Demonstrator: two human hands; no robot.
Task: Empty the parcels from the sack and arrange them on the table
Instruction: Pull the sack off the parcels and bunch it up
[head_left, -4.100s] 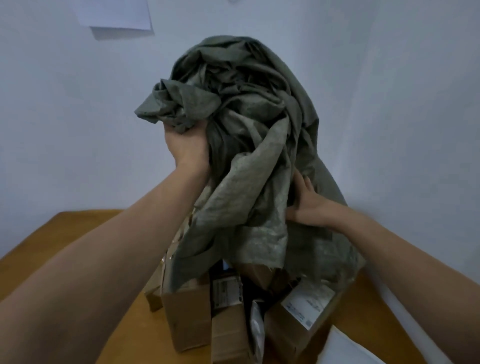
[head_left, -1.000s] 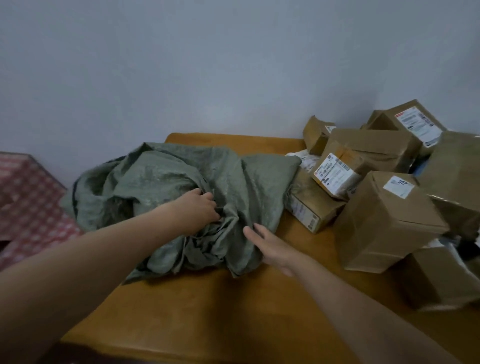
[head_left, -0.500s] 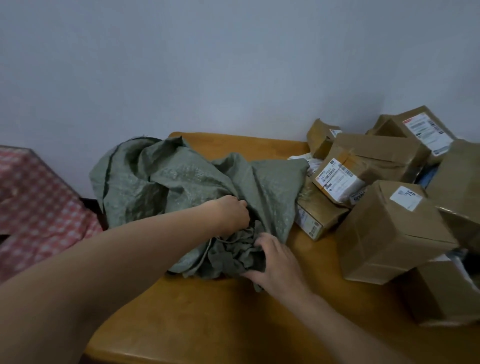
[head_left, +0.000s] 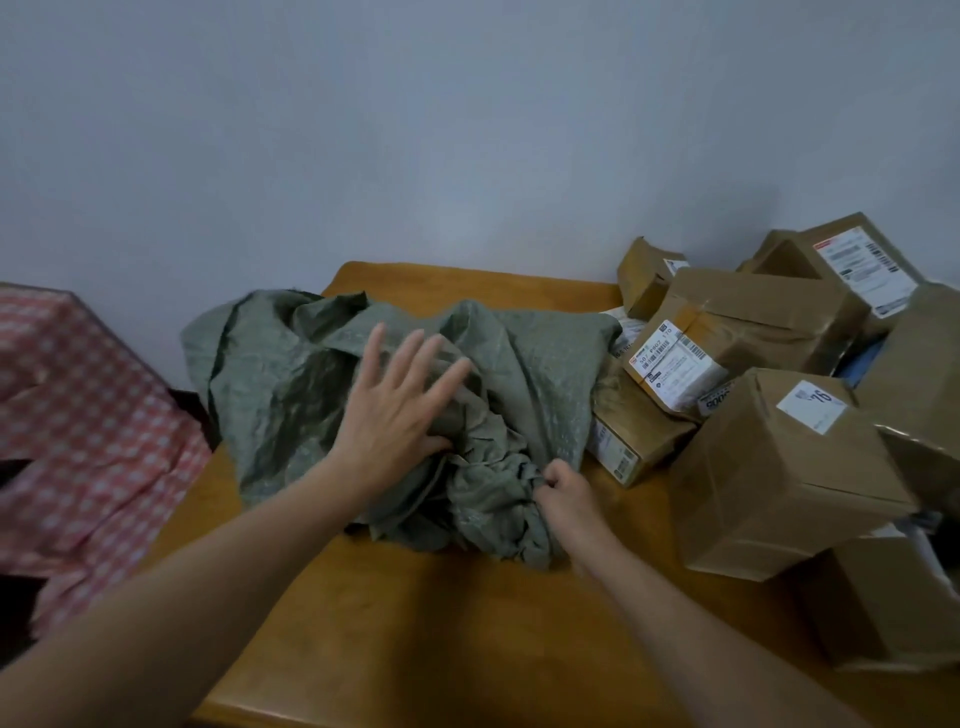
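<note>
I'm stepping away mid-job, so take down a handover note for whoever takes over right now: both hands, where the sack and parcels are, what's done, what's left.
Left hand: open, fingers spread flat over the sack.
Right hand: pinches bunched sack fabric at its near edge.
Sack: crumpled and limp on the left half of the table; looks empty.
Parcels: out, heaped untidily on the right, some leaning on one another.
Done: emptying, apparently.
Left: set the sack aside, arrange the parcels.
</note>
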